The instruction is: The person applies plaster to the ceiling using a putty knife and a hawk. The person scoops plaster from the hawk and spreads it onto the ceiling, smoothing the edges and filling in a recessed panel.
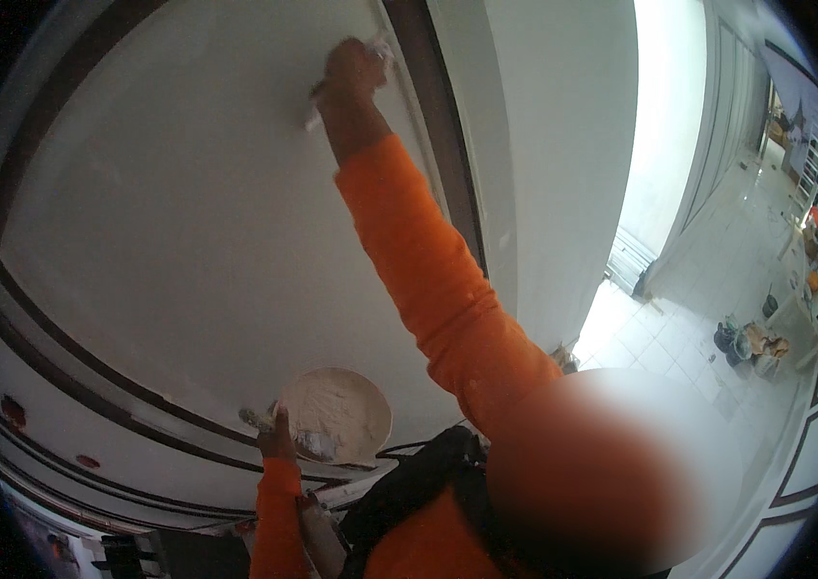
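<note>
High on a pale, dark-trimmed panel, my right hand is closed round a pale, flat-looking tool. Its ends stick out on both sides of my fist; blur and dim light hide its exact kind. Lower down, my left hand grips the left edge of a round, pale bucket, which holds whitish, powdery or pasty filler. A greyish blade-like piece lies in the bucket close to that hand. Beside my left fingers a small knobbly end juts out; what it belongs to is unclear.
Dark trim runs along the panel's right side, with a pale wall beyond it. Further right is a bright opening. Tiled floor stretches below, with bags and buckets on it. Dark straps and gear cross my body.
</note>
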`<action>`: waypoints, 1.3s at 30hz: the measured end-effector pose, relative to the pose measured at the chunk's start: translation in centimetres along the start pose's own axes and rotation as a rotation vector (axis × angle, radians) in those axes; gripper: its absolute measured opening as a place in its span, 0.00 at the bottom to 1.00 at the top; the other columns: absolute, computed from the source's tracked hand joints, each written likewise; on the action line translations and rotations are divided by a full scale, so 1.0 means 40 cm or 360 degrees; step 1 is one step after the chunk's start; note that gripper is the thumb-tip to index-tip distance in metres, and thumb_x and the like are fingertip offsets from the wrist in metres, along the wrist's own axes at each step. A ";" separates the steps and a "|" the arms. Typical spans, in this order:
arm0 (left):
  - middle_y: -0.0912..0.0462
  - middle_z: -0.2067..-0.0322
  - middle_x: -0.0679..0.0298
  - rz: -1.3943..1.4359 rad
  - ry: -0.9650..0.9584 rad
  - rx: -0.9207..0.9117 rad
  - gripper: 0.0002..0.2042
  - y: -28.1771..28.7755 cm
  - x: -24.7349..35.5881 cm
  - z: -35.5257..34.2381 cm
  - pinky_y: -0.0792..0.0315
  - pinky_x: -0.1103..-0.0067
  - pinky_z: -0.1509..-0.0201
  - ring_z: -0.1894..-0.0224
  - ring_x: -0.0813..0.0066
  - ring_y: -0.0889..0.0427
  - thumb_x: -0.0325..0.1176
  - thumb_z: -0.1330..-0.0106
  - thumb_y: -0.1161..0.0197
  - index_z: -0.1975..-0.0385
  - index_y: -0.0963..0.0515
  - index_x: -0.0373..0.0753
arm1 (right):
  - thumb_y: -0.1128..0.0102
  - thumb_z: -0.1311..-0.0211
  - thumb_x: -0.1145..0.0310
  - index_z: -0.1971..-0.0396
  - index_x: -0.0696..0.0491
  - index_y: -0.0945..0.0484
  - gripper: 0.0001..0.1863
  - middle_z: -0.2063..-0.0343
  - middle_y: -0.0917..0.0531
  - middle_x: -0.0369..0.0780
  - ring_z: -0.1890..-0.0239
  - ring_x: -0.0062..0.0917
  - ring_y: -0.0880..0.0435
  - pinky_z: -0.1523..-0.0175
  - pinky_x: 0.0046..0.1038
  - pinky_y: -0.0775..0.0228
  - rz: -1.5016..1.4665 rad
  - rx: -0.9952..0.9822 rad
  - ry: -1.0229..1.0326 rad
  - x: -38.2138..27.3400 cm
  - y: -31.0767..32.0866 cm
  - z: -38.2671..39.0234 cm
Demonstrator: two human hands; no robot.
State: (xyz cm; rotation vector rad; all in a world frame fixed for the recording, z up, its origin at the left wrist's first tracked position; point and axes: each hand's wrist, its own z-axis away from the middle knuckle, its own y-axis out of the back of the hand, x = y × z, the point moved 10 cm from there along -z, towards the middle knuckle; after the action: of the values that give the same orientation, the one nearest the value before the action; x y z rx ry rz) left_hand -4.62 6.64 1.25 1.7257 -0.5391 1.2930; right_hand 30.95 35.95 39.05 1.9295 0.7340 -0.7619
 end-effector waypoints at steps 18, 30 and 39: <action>0.28 0.52 0.49 0.0055 0.0243 0.0190 0.41 0.035 -0.155 -0.057 0.34 0.74 0.48 0.51 0.64 0.28 0.55 0.48 0.38 0.47 0.38 0.22 | 0.57 0.51 0.85 0.36 0.55 0.57 0.39 0.36 0.54 0.49 0.34 0.46 0.56 0.34 0.47 0.62 -0.0297 0.0843 0.0411 0.408 -0.187 0.344; 0.24 0.57 0.55 0.0270 -0.0037 0.0109 0.29 0.009 -0.088 -0.044 0.34 0.76 0.52 0.57 0.68 0.26 0.50 0.41 0.41 0.53 0.30 0.27 | 0.49 0.47 0.75 0.36 0.59 0.61 0.41 0.34 0.64 0.50 0.32 0.45 0.70 0.35 0.54 0.72 -0.0032 0.0851 0.0436 0.219 -0.183 0.187; 0.22 0.64 0.57 0.0034 0.0052 0.0052 0.27 0.009 -0.073 -0.029 0.33 0.76 0.57 0.62 0.72 0.26 0.50 0.42 0.40 0.60 0.25 0.26 | 0.60 0.52 0.86 0.36 0.58 0.60 0.40 0.34 0.62 0.48 0.32 0.41 0.68 0.33 0.50 0.75 -0.0120 0.0436 0.0201 0.623 -0.492 0.425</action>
State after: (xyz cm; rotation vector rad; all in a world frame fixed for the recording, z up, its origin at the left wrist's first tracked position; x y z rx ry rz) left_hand -6.55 6.96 -1.22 1.7269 -0.5219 1.3495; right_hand 28.45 33.50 3.18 2.2237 0.8174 -0.8272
